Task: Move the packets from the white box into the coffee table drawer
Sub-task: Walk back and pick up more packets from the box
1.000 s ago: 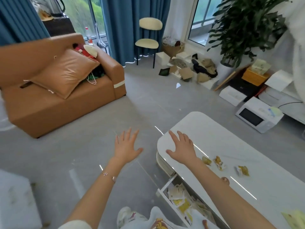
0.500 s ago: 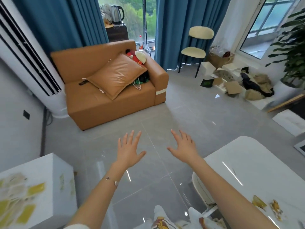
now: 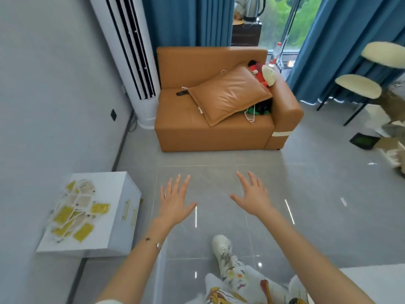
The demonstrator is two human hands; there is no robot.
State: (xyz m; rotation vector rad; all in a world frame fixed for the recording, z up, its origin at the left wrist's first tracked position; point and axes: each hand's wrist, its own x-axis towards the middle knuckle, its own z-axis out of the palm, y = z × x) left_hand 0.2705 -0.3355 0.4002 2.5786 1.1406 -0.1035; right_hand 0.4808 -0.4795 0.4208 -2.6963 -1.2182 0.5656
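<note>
Packets (image 3: 75, 212) lie heaped on the white box (image 3: 114, 187) at nine o'clock; both spread, empty hands, left hand (image 3: 174, 199) and right hand (image 3: 254, 197), should swing there, pinching several together

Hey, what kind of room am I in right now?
Most likely a home living room. A tan sofa with a cushion stands against the far wall, a floor-standing air conditioner beside it, and blue curtains frame a tall window.
</note>
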